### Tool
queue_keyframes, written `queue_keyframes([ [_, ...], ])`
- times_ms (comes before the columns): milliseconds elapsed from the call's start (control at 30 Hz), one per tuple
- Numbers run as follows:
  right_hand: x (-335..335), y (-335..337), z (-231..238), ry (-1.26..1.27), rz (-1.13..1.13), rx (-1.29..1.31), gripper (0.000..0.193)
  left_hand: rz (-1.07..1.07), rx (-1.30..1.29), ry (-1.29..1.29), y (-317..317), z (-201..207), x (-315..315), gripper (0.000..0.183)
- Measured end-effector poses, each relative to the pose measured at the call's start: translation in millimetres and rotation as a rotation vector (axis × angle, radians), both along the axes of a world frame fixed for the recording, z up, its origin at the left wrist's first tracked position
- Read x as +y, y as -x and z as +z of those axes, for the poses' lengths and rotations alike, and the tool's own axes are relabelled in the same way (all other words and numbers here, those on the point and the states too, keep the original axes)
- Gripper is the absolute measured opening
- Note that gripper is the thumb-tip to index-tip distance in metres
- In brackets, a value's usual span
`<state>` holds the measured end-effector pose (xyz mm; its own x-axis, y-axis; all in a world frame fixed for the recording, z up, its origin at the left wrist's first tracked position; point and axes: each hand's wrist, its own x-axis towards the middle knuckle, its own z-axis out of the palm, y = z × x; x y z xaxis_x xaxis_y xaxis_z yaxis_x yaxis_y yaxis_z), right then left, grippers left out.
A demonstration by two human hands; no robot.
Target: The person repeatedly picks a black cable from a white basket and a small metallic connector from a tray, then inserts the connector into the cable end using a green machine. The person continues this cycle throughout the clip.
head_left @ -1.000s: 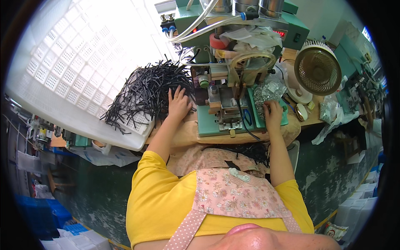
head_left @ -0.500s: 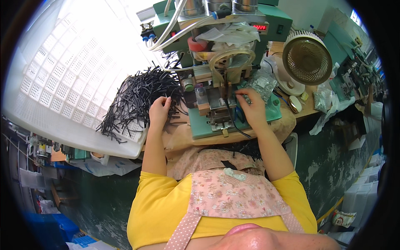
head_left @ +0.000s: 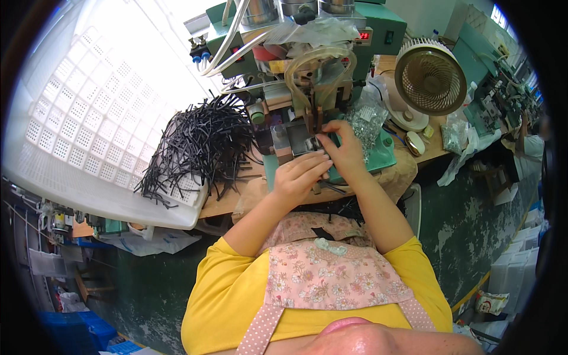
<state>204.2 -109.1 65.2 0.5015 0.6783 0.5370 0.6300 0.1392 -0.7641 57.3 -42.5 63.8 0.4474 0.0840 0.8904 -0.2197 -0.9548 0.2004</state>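
A green bench-top press machine (head_left: pixel 387 155) stands in front of me, its metal fixture (head_left: pixel 293 139) under the copper-coloured upper jaws. My left hand (head_left: pixel 299 177) lies across the front of the fixture, fingers together and reaching right; what is under the fingertips is hidden. Beside it, my right hand (head_left: pixel 346 151) is curled with thumb and forefinger at the fixture's right side, just below the jaws. I cannot make out what those fingers hold. Left of the machine, a heap of black strips (head_left: pixel 201 142) spreads over the wooden table (head_left: pixel 222 204).
A large white perforated plastic basket (head_left: pixel 71 112) leans at the left, partly under the strips. Right of the machine are a clear bag of small shiny metal pieces (head_left: pixel 367 121), a round fan (head_left: pixel 431 80) and a computer mouse (head_left: pixel 414 142). White hoses (head_left: pixel 234 44) hang at the machine's top.
My left hand has moved right from the strips to the front of the fixture. My right hand has shifted left to the fixture. The black strip hanging from the fixture is now mostly hidden.
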Motion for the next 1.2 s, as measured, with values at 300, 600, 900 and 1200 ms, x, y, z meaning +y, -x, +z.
queue_keyframes([
  [300,-40,-108,-68,0.118,-0.353,-0.042,0.016,0.041,0.006,-0.124,-13,-20,12,0.029],
  [600,-18,-86,-87,0.303,-0.211,-0.874,0.026,0.031,0.021,-0.041,-11,-23,7,0.031],
  [900,-19,-102,-88,0.172,-0.301,-0.824,0.018,0.265,0.019,-0.044,40,-51,17,0.033],
  [1200,-23,-102,-110,0.133,-0.36,-0.548,0.021,1.134,0.619,-0.083,126,-105,102,0.019],
])
